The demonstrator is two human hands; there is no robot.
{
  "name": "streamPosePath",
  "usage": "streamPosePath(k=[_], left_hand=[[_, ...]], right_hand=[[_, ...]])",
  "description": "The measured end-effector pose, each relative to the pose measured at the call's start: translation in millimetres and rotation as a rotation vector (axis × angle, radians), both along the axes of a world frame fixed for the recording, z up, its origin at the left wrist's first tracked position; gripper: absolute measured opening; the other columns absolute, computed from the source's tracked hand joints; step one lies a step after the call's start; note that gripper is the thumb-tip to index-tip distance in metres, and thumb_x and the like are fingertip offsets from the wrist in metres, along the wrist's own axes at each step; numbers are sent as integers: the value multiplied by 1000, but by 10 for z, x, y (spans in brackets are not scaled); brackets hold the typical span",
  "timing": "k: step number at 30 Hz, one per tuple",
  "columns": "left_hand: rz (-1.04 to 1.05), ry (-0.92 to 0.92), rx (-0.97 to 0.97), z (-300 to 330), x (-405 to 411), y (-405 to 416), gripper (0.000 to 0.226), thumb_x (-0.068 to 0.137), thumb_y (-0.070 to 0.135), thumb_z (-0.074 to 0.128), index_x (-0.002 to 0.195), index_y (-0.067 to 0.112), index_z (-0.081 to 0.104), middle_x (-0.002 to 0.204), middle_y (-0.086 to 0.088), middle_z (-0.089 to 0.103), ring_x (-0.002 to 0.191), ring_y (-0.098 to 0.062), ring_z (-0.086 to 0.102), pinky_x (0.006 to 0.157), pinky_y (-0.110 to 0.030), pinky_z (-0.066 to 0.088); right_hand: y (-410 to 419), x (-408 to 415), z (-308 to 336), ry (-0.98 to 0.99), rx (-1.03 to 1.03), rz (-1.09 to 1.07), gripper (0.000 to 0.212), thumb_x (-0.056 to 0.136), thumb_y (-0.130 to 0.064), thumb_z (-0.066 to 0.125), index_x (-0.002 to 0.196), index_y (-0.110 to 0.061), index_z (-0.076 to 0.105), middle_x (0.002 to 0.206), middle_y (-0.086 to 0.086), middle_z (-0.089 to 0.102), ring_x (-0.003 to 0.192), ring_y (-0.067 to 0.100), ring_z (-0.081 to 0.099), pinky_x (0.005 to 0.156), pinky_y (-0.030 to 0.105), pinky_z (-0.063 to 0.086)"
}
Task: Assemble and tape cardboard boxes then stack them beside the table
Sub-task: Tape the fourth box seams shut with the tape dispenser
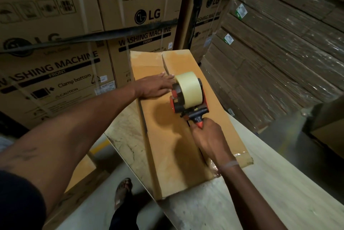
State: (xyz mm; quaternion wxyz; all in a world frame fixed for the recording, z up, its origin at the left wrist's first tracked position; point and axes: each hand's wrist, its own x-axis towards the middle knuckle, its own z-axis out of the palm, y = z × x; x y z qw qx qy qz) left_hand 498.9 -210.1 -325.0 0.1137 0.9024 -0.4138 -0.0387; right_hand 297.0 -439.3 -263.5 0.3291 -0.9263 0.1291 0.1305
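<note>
A long brown cardboard box (167,129) lies on the pale table (251,183), its two top flaps meeting in a centre seam. My right hand (206,136) grips the handle of a red and black tape dispenser (188,97) that carries a cream tape roll and rests on the seam near the box's middle. Clear tape shows on the near end of the box by my right wrist. My left hand (156,86) lies flat, fingers spread, on the left flap just beside the dispenser.
Large washing machine cartons (137,15) stand stacked behind and to the left. Wrapped bundles of flat cardboard (279,52) are piled at the right. My sandalled foot (122,190) is on the floor left of the table edge. Another box (327,118) sits at far right.
</note>
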Motion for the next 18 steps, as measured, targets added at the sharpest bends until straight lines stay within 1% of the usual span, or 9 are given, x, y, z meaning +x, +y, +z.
streamPosePath(k=[2, 5, 7, 9, 10, 12, 14, 16, 18], left_hand=[[-45, 22, -4, -53, 17, 27, 47, 112, 27, 38, 158, 22, 40, 168, 7, 19, 159, -17, 11, 130, -46, 2], [-33, 16, 7, -62, 26, 33, 52, 112, 32, 32, 164, 33, 24, 172, 10, 11, 160, -14, 3, 130, -47, 1], [-23, -11, 36, -45, -25, -2, 54, 111, 37, 28, 165, 30, 21, 173, 6, 10, 160, -15, 1, 131, -49, 2], [-82, -16, 49, -23, -169, -91, 58, 110, 45, 23, 164, 22, 25, 173, 1, 11, 160, -16, -1, 131, -48, 1], [-124, -7, 57, -30, -249, -145, 61, 110, 48, 22, 162, 18, 31, 172, -2, 13, 160, -17, -2, 131, -46, -1], [-201, 2, 60, -106, -352, -206, 69, 109, 56, 17, 155, 12, 46, 170, -9, 23, 160, -18, -1, 131, -46, 1], [-220, -12, 66, -133, -376, -191, 76, 107, 59, 11, 152, 11, 50, 168, -9, 30, 161, -18, 1, 131, -45, 1], [-228, -2, 71, -71, -344, -183, 63, 110, 48, 23, 151, 11, 51, 166, -8, 34, 159, -16, 4, 131, -47, 1], [-228, -19, 100, -4, -316, -190, 46, 112, 34, 36, 146, 9, 56, 162, -8, 41, 155, -13, 12, 130, -54, 3]], right_hand=[[-112, -220, -20, -1, -12, -2, 18, 101, -37, 57, 97, -21, 62, 92, 3, 68, 84, 21, 63, 75, 39, 52], [-226, -532, -34, -7, -12, -7, 17, 101, -36, 57, 95, -21, 60, 88, 2, 68, 81, 19, 63, 75, 40, 53], [-246, -626, -44, -29, -43, 1, 17, 101, -36, 57, 93, -21, 58, 85, 2, 67, 80, 19, 63, 72, 39, 51], [-228, -633, -51, -40, -61, 1, 17, 100, -35, 57, 90, -21, 57, 84, 2, 65, 79, 19, 62, 71, 39, 49], [-213, -621, -53, -38, -59, -8, 17, 99, -33, 58, 88, -20, 56, 83, 2, 64, 78, 19, 61, 69, 37, 47], [-192, -596, -68, -36, -38, -27, 16, 98, -31, 59, 87, -19, 56, 82, 2, 63, 77, 18, 59, 66, 36, 43], [-176, -585, -82, -37, -21, -35, 14, 98, -29, 59, 88, -19, 58, 82, 2, 64, 78, 18, 60, 67, 36, 44], [-163, -569, -88, -45, -25, -34, 14, 99, -29, 59, 89, -18, 59, 82, 2, 64, 78, 18, 60, 66, 35, 44], [-143, -523, -97, -42, -31, -39, 14, 99, -29, 59, 89, -19, 59, 82, 1, 64, 77, 17, 60, 65, 34, 42]])
